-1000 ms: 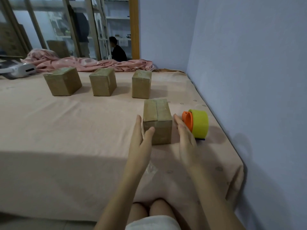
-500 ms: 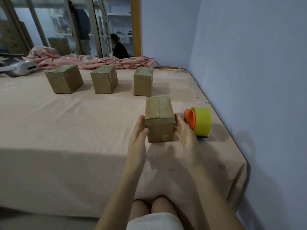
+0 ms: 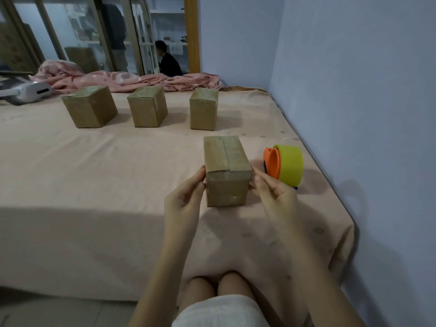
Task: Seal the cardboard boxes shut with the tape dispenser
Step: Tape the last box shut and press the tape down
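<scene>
The nearest cardboard box (image 3: 226, 161) stands on the bed in front of me, with tape along its top seam. My left hand (image 3: 184, 204) holds its near left corner, thumb on the front edge. My right hand (image 3: 273, 194) holds the near right corner with thumb and curled fingers. The tape dispenser (image 3: 286, 165), orange with a yellow-green roll, lies on the sheet just right of the box, and neither hand touches it. Three more boxes stand in a row further back: the left box (image 3: 90, 106), the middle box (image 3: 147, 106) and the right box (image 3: 204, 108).
A peach sheet (image 3: 94, 185) covers the bed. The wall (image 3: 365, 114) runs close along the right side. A crumpled pink blanket (image 3: 132, 80) lies at the far edge, and a white device (image 3: 30, 92) at the far left. My knees (image 3: 219, 289) are under the bed's near edge.
Both hands went from flat and straight beside the box to curled on its near corners. The view has drawn a little closer to the box.
</scene>
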`<control>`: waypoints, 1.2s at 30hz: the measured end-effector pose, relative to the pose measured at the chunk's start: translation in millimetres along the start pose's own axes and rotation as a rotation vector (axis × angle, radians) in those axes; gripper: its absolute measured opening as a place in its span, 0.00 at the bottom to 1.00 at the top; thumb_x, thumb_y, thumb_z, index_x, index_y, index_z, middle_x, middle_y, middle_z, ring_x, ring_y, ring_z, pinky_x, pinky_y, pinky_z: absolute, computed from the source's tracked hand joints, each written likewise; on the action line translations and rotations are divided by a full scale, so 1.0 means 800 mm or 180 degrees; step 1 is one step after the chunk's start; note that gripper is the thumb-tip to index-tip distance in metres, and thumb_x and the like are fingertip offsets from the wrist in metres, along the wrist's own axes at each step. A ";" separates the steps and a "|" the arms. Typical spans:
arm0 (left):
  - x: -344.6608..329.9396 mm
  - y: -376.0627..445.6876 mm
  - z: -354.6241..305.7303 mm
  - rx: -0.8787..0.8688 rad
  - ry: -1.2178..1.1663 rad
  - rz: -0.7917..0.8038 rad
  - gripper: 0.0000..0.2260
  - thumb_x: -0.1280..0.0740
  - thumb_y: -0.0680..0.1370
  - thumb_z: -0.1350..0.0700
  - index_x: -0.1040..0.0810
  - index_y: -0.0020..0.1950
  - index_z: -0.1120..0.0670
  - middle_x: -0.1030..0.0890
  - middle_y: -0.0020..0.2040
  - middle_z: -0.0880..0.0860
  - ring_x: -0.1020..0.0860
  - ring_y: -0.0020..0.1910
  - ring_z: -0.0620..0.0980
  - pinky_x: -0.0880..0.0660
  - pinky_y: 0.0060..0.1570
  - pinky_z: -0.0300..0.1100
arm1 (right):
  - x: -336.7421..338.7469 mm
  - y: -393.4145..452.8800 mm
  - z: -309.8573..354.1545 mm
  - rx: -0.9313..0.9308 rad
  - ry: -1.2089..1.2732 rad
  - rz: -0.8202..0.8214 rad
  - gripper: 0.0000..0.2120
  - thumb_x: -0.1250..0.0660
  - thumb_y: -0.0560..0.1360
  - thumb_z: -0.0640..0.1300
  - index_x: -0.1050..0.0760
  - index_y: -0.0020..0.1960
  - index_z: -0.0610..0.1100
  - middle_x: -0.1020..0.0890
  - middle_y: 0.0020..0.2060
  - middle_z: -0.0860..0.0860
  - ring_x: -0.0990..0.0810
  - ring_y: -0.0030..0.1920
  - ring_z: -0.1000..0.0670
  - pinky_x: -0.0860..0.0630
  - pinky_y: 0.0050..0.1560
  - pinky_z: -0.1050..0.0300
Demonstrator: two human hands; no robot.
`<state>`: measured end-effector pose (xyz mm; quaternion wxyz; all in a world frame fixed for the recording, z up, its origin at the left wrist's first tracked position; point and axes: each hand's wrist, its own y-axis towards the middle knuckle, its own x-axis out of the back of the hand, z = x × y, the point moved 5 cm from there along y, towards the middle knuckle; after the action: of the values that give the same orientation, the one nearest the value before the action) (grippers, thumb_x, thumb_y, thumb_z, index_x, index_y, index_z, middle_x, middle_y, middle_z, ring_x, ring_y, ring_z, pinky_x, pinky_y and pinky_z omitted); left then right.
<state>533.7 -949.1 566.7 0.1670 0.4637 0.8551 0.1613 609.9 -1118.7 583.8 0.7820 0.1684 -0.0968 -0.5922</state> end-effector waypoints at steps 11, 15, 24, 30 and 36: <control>-0.002 0.015 -0.010 -0.0082 0.0082 -0.0399 0.12 0.32 0.75 0.65 0.20 0.58 0.59 0.17 0.51 0.45 0.20 0.55 0.43 0.24 0.53 0.33 | 0.002 0.006 -0.001 0.0173 0.0028 -0.0514 0.12 0.29 0.71 0.38 0.20 0.51 0.51 0.17 0.43 0.61 0.18 0.49 0.59 0.24 0.47 0.70; -0.005 0.016 -0.011 -0.0194 0.0162 -0.0568 0.11 0.30 0.74 0.65 0.19 0.57 0.61 0.16 0.50 0.45 0.19 0.53 0.43 0.23 0.51 0.34 | -0.002 0.007 0.000 0.0268 0.0043 -0.0776 0.12 0.28 0.70 0.35 0.20 0.53 0.41 0.16 0.42 0.55 0.17 0.46 0.57 0.23 0.47 0.68; -0.004 0.015 -0.007 -0.0109 0.0023 -0.0721 0.09 0.28 0.73 0.63 0.17 0.52 0.55 0.16 0.47 0.43 0.18 0.50 0.42 0.23 0.47 0.32 | -0.002 0.007 0.001 0.0307 -0.0087 -0.0807 0.10 0.29 0.71 0.36 0.19 0.52 0.41 0.16 0.41 0.57 0.17 0.44 0.60 0.24 0.44 0.71; -0.003 0.014 -0.008 -0.0066 0.0029 -0.0822 0.07 0.28 0.73 0.63 0.16 0.49 0.54 0.15 0.46 0.43 0.18 0.48 0.42 0.22 0.45 0.32 | -0.004 0.006 0.000 0.0324 -0.0173 -0.0850 0.10 0.29 0.72 0.37 0.19 0.53 0.41 0.16 0.43 0.53 0.17 0.46 0.59 0.22 0.49 0.67; -0.011 0.014 -0.012 -0.0071 -0.0111 -0.1053 0.05 0.27 0.71 0.63 0.17 0.45 0.56 0.15 0.43 0.45 0.17 0.45 0.42 0.23 0.41 0.30 | -0.013 0.005 0.000 0.0442 -0.0166 -0.1005 0.10 0.27 0.70 0.37 0.19 0.51 0.37 0.17 0.40 0.57 0.17 0.43 0.61 0.25 0.43 0.72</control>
<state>542.5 -951.9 581.1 0.2113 0.3174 0.9149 0.1330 611.1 -1108.0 585.7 0.6630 0.2197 -0.1300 -0.7038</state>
